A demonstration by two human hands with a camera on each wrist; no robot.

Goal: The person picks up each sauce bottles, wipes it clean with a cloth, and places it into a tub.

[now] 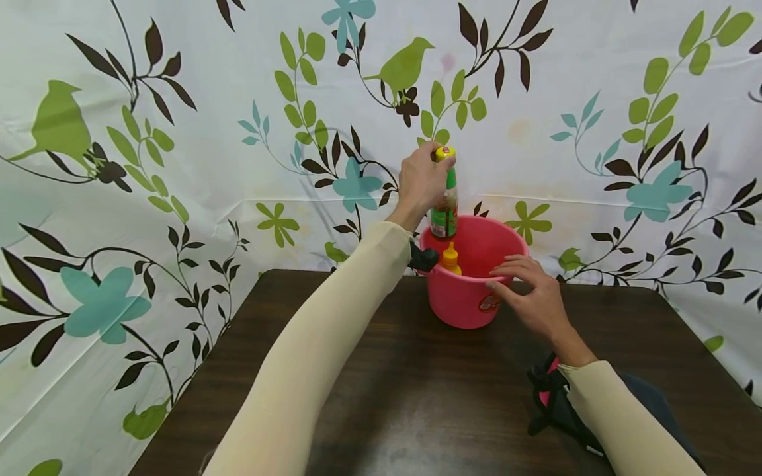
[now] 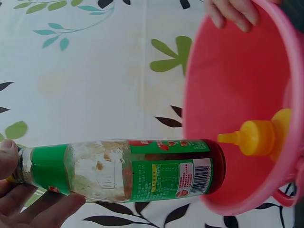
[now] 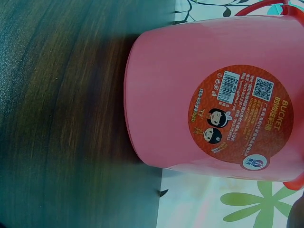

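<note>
My left hand (image 1: 421,182) grips a glass sauce bottle (image 1: 444,215) near its yellow cap, holding it upright above the pink bucket (image 1: 458,301). The bottle has a green neck wrap and a green label; in the left wrist view its dark base overlaps the bucket's opening, and some dark red sauce shows low in the glass. Over the bucket's right rim lies my right hand (image 1: 532,294), fingers inside and thumb outside. Inside the bucket, at the left, stands a yellow squeeze bottle (image 2: 259,137) with a pointed nozzle; its lower part is hidden by the wall.
The bucket stands at the far edge of a dark wooden table (image 1: 381,396), close to a leaf-patterned curtain (image 1: 208,132). A dark item with black straps (image 1: 559,403) lies at the right, partly under my right forearm. A round red sticker (image 3: 241,116) marks the bucket's side.
</note>
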